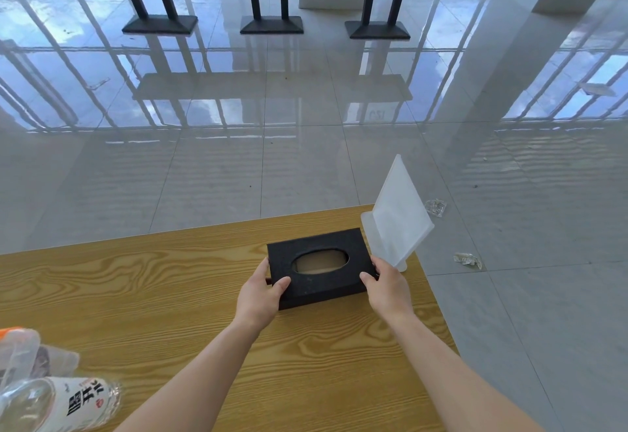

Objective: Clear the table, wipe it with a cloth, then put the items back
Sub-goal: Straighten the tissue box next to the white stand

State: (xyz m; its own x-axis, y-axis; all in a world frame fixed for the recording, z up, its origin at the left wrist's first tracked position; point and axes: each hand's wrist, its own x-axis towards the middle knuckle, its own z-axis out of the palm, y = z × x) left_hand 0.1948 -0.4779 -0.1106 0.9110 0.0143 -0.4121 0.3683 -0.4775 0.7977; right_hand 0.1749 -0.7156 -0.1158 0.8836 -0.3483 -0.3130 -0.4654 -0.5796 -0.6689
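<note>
- Left hand [263,290]: you are gripping the short left end of the black tissue box [326,287]. The thumb is lying across the top face and the fingers are curling round the end wall, mostly out of sight.
- Right hand [387,287]: you are gripping the opposite short end in the same way, with the thumb resting on the top near the corner.
- Position: the box is sitting level between your two hands, over the wood-grain tabletop [153,282]. Whether its base is touching the wood or hovering just above it cannot be told.
- Handling (judgement): the box is looking like a stiff shell with a matte, slightly rough skin, so your hands are unlikely to be slipping. The oval opening is showing only a brown interior and no tissue, so expect it to be light.
- Hold: the two end walls you are already holding are the soundest places. The top panel around the oval is probably the weakest part, so avoid pressing there.
- Hazard: a white translucent sign stand [397,217] is standing upright just beyond your right hand, its foot close to the box's far corner. It is probably light and easy to tip, so keep the box clear of it.
- Elsewhere: a clear labelled bottle [68,401] is lying on its side well to the near left of your left hand.
- Stage: no cloth is showing, so clearing and returning cannot be told apart.
</note>
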